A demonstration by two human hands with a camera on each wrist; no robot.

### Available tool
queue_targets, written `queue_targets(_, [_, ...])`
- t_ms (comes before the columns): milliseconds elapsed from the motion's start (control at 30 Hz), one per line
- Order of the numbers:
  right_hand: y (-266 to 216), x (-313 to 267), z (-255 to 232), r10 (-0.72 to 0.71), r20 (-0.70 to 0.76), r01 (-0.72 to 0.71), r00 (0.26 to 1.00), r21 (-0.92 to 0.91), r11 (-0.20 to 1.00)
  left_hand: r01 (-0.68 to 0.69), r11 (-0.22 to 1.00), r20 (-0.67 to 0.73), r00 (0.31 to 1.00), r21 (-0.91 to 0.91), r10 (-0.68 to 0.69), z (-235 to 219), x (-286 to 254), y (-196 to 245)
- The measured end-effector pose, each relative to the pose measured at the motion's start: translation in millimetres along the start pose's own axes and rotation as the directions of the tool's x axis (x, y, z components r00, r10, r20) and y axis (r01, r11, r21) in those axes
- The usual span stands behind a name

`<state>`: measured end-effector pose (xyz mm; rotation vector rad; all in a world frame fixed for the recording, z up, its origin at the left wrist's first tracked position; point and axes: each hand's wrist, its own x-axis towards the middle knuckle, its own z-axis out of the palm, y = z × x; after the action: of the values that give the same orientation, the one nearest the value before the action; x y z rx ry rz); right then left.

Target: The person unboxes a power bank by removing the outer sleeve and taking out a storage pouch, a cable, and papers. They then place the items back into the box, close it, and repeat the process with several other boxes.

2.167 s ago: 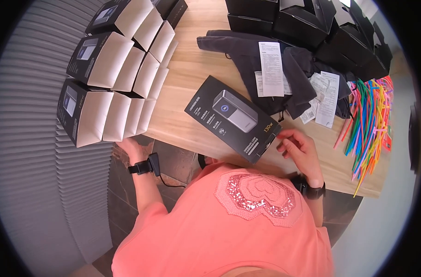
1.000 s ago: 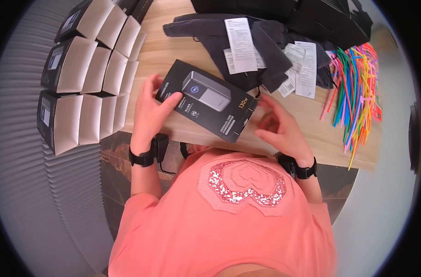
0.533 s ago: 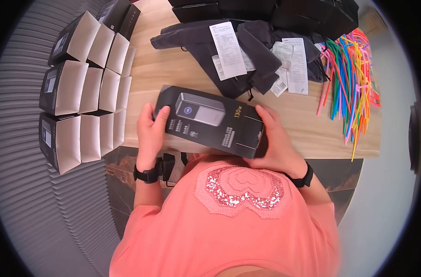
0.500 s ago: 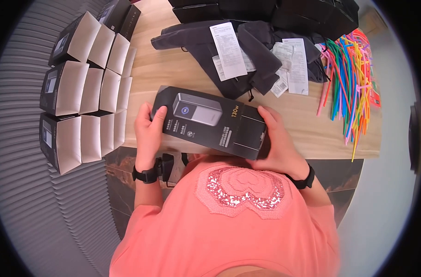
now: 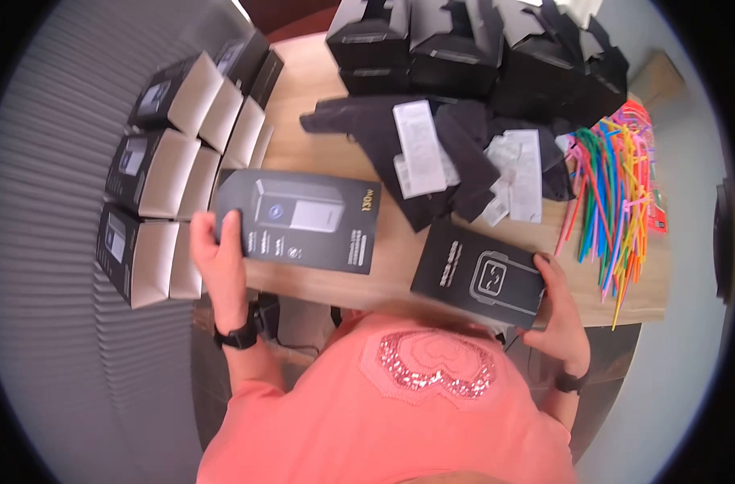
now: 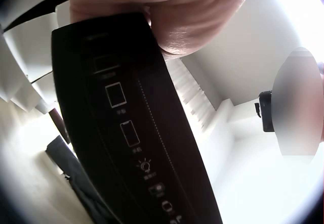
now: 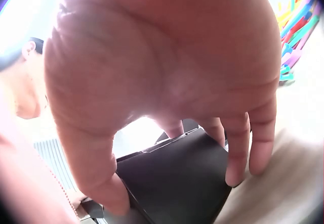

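My left hand [image 5: 221,260] grips a black box sleeve [image 5: 307,222] at its left end, thumb on the printed face with a power bank picture and "130W". In the left wrist view, small white device icons run down the side of the sleeve [image 6: 126,118]. On the right, a black inner box [image 5: 472,278] with a white line drawing lies tilted near the table's front edge. My right hand [image 5: 563,319] grips its right end, and the right wrist view shows thumb and fingers on opposite sides of the box [image 7: 177,178]. A gap separates sleeve and box.
Rows of stacked sleeves [image 5: 164,181] with pale inner faces stand at the left. Black boxes [image 5: 456,56] line the back. Dark cloth pouches [image 5: 367,121] with paper slips [image 5: 420,149] lie mid-table, and a bundle of colourful twist ties [image 5: 613,210] lies at the right.
Both hands have taken hold of the box. The sleeve has come off leftward in my left hand, and the inner box has come out rightward in my right hand.
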<state>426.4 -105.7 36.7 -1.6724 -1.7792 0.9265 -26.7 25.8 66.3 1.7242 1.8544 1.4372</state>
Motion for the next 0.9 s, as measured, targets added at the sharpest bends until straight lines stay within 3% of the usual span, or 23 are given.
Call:
queue_targets(67, [-1.0, 1.4, -0.1, 0.005, 0.034, -0.005, 0.999, 0.013, 1.0, 0.015, 0.974, -0.064, 0.997, -0.224, -0.03, 4.5, 11.5, 18.5])
queue_targets(133, [-2.7, 2.0, -1.2, 0.026, 0.026, -0.027, 0.999, 0.04, 0.999, -0.007, 0.847, -0.09, 0.995, -0.531, -0.049, 12.4, 35.5, 33.2])
queue_targets(267, [-0.1, 1.6, 1.9, -0.04, 0.013, 0.039, 0.999, 0.023, 0.999, -0.069, 0.675, -0.076, 0.997, -0.734, 0.019, 52.2, 100.9, 68.9])
queue_targets(400, [4.5, 0.2, 4.2, -0.065, -0.007, 0.065, 0.998, 0.048, 0.997, -0.022, 0.603, -0.03, 1.0, -0.798, -0.003, 119.2, 185.4, 95.5])
queue_targets(533, [4.5, 0.3, 3.6, -0.103, -0.029, 0.104, 0.994, 0.034, 0.994, 0.07, 0.659, 0.121, 0.992, -0.749, 0.032, 182.8, 231.9, 123.7])
queue_targets(567, [2.7, -0.1, 2.8, -0.089, -0.018, 0.09, 0.996, 0.047, 0.995, 0.111, 0.744, 0.188, 0.982, -0.659, 0.019, 192.7, 233.7, 129.7])
queue_targets(600, [1.6, -0.2, 2.2, -0.076, -0.007, 0.077, 0.997, 0.06, 0.995, 0.168, 0.875, 0.218, 0.973, -0.454, -0.073, 201.6, 232.8, 133.0])
queue_targets(633, [1.5, -0.1, 2.2, -0.072, -0.011, 0.072, 0.997, 0.06, 0.996, 0.181, 0.825, 0.313, 0.95, -0.536, -0.005, 215.9, 244.3, 119.4])
queue_targets(667, [1.7, -0.4, 2.0, -0.069, -0.005, 0.069, 0.998, 0.062, 0.996, 0.204, 0.767, 0.398, 0.915, -0.609, 0.072, 224.3, 250.2, 112.1])
queue_targets(900, [4.1, 0.5, 3.2, -0.062, 0.002, 0.062, 0.998, 0.085, 0.994, 0.229, 0.751, 0.439, 0.894, -0.619, 0.089, 222.9, 246.8, 109.7])
